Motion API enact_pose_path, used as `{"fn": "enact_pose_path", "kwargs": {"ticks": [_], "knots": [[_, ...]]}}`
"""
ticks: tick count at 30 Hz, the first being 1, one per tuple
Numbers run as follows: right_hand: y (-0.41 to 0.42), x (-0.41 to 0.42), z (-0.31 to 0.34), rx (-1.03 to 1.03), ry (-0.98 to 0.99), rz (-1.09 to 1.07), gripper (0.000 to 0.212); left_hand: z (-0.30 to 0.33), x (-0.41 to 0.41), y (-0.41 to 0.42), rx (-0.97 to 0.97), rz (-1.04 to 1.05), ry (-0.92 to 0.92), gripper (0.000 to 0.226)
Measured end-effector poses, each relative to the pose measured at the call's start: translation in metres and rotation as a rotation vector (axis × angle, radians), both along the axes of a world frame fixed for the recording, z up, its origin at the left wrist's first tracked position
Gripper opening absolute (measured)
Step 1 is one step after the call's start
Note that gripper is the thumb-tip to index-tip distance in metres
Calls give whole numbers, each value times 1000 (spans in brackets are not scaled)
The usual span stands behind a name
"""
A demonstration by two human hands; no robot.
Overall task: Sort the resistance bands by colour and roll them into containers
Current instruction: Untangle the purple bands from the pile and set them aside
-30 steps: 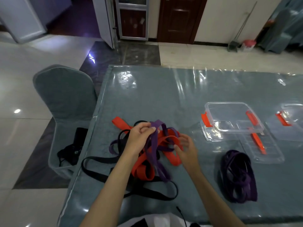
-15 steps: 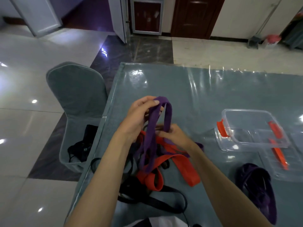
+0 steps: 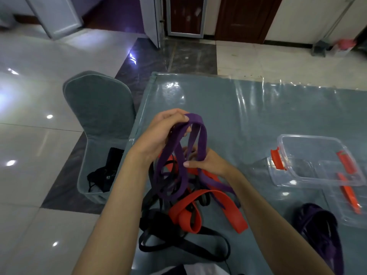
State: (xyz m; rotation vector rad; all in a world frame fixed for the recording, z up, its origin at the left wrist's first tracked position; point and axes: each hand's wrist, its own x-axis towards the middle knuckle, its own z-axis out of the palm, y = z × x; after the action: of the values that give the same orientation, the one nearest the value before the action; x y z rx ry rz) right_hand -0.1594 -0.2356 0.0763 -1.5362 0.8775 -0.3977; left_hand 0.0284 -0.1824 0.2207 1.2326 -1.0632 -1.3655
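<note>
My left hand [image 3: 158, 133] grips the top of a purple resistance band [image 3: 198, 139], lifted above the table. Lower down, my right hand [image 3: 206, 163] pinches the same band where its loops hang. Under both hands lies a tangle of red bands [image 3: 190, 213] and black bands [image 3: 178, 245]. A separate pile of purple bands [image 3: 321, 231] sits at the near right. A clear plastic container [image 3: 309, 159] with red clips stands open at the right, with nothing in it.
The table [image 3: 248, 116] has a grey-blue cover under clear plastic; its left edge runs beside my left arm. A grey covered chair [image 3: 99, 108] stands left of it with a black item [image 3: 107, 173] on its seat. A clear lid [image 3: 349, 201] lies by the container.
Both hands lifted the purple band out of the tangle; my left hand rose with its top and my right hand moved up onto the hanging loops.
</note>
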Motion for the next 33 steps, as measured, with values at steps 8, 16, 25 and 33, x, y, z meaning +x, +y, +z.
{"fn": "enact_pose_path", "kwargs": {"ticks": [8,16,25,33], "knots": [[-11,-43,45,-141,-117,-278,5,1,35,17,-51,127,18,16],[-11,-53,118,-197,-299,-559,15,-18,28,35,-37,147,-311,23],[-3,-25,150,-75,-623,-702,19,-60,-11,33,-52,80,-265,21],[4,2,143,-19,-667,-620,31,-69,-51,28,-3,-46,-358,73]]}}
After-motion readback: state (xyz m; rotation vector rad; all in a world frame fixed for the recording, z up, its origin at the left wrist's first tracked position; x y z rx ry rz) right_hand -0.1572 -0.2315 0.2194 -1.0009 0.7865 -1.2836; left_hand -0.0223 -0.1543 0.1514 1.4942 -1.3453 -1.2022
